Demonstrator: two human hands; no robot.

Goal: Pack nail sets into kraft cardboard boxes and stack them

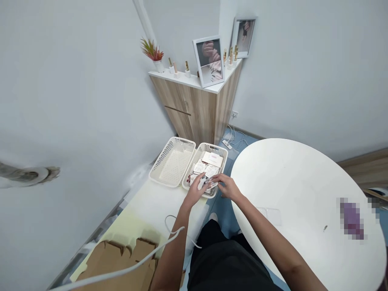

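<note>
Over the near end of a white perforated basket (225, 155), my left hand (195, 191) and my right hand (228, 187) come close together. Their fingertips pinch a small clear packet (209, 181) with something dark in it; its exact kind is too small to make out. Beneath them the basket holds several white cards and small packs, with a larger white card (212, 159) lying at the far end. To the left, touching it, stands a second white basket (172, 165) whose floor shows bare.
Flattened brown cardboard (121, 262) lies on the pale yellow table (136, 218), and a white cable (142, 262) crosses it. A round white table (291, 173) on the right bears a clear plastic tray (273, 216). A wooden cabinet (200, 109) stands behind the baskets.
</note>
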